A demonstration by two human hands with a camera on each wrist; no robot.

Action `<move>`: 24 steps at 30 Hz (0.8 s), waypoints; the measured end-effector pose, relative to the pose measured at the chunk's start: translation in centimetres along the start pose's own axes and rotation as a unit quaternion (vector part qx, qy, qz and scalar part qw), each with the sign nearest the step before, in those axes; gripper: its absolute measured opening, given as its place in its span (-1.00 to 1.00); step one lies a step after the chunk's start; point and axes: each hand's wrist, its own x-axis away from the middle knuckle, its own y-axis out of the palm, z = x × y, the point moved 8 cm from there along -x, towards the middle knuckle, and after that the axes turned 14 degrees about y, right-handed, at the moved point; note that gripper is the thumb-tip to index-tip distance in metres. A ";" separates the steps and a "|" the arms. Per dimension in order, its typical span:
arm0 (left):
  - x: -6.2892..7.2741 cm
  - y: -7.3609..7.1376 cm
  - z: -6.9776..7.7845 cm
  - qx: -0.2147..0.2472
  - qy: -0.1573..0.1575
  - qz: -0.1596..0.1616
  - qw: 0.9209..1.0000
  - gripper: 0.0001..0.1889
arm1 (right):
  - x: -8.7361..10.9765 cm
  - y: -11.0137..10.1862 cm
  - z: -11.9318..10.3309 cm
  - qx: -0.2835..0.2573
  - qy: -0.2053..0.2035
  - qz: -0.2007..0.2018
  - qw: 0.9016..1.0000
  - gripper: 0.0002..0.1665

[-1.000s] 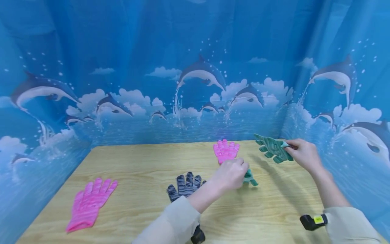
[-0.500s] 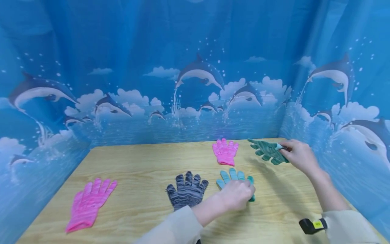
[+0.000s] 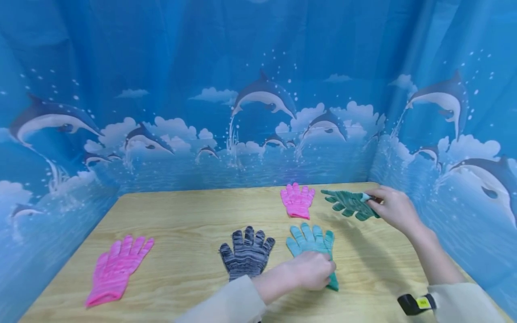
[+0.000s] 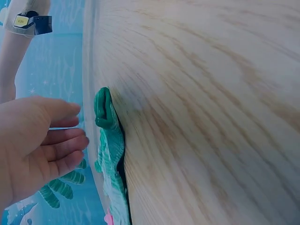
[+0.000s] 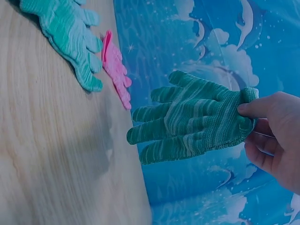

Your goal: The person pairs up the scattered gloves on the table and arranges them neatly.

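Right of the grey glove (image 3: 247,252), one green glove (image 3: 310,240) lies flat, apparently done, beneath your loose-fingered, empty left hand (image 3: 313,270); farther right, your right hand (image 3: 393,206) pinches another green glove (image 3: 348,204), unplaced.

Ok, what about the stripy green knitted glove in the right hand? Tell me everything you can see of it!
The stripy green knitted glove has darker and paler green bands and looks like knitted yarn. It has five fingers and a ribbed cuff. The person's bare right hand pinches it at the cuff end, holding it above the pale wood-grain table. Its fingers point away from that hand, and nothing else seems to touch it.
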 end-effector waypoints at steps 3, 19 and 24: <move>0.7 0.3 0.4 -0.008 0.023 -0.018 1.000 -0.88 | 0.2 -0.2 -0.8 0.001 -0.010 0.001 1.000 -0.71; 3.9 1.7 1.0 -0.003 0.077 -0.052 0.996 -0.76 | 2.1 0.4 -6.7 0.013 -0.151 0.065 0.986 -0.77; 4.3 1.9 1.2 -0.015 0.095 -0.057 0.994 -0.71 | 2.8 1.0 -7.9 0.016 -0.199 0.108 0.974 -0.75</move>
